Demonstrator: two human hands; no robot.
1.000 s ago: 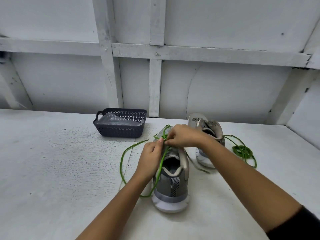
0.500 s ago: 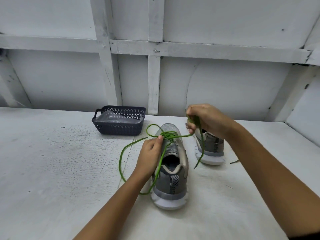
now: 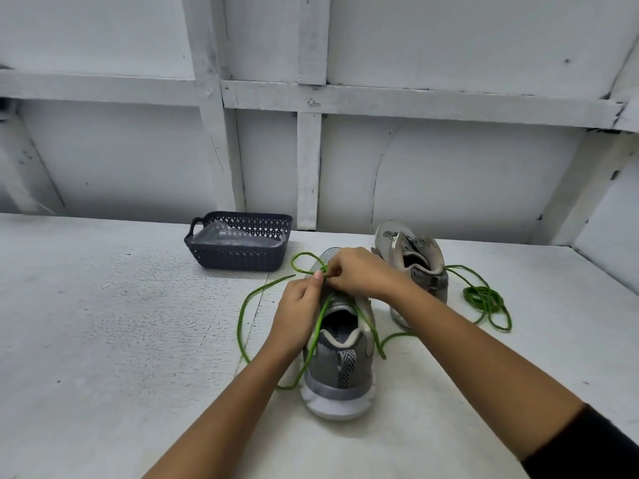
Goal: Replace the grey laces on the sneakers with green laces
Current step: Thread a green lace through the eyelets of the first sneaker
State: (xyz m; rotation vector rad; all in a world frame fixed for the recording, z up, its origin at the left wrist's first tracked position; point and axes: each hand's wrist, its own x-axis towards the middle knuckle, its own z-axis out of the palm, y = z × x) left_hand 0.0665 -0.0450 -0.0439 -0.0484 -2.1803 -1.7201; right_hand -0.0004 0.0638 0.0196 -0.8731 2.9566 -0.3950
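Hands: left hand (image 3: 299,305), right hand (image 3: 359,271) pinch green lace (image 3: 239,326), covering near sneaker (image 3: 339,371) midfoot.
Around: basket (image 3: 238,260) behind; second sneaker (image 3: 418,257), coiled lace (image 3: 482,299) rightward.

On the bench (image 3: 103,340), the near sneaker (image 3: 340,368) stands at centre, the left hand (image 3: 299,311) and right hand (image 3: 359,271) meeting on its threaded lace (image 3: 320,326), the far sneaker (image 3: 415,261) behind-right, a coiled lace (image 3: 482,299) right of that, the basket (image 3: 238,259) behind-left.

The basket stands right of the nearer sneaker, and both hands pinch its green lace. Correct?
No. The head view shows the basket left of the nearer sneaker, not right. The left hand and right hand do pinch its green lace.
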